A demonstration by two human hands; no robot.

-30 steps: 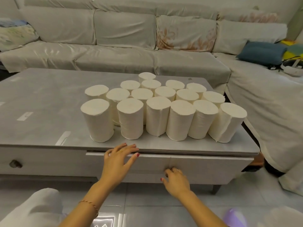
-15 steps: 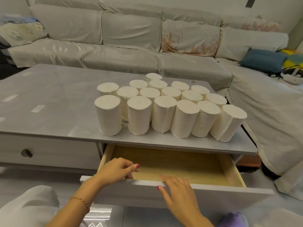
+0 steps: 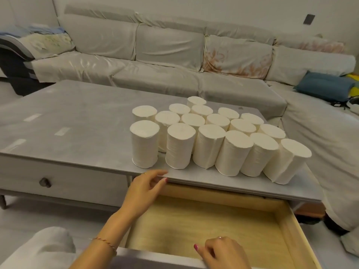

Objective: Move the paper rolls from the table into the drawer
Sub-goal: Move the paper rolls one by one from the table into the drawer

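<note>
Neither hand holds a roll yet. The left hand (image 3: 144,188) hovers at the near edge of the table (image 3: 77,121), fingers loosely spread and empty, just short of the nearest rolls. The right hand (image 3: 221,253) rests on the front of the drawer (image 3: 291,230), fingers curled over its rim.

The paper rolls (image 3: 209,133) all stand upright in a tight cluster on the right part of the table, the near row close to the edge, right above the open, empty drawer.

The main risk is a chain topple: the rolls touch, so pulling one could tip its neighbours, and those at the edge could fall past the drawer to the floor. A soft roll may also squash under a hard grip.
</note>
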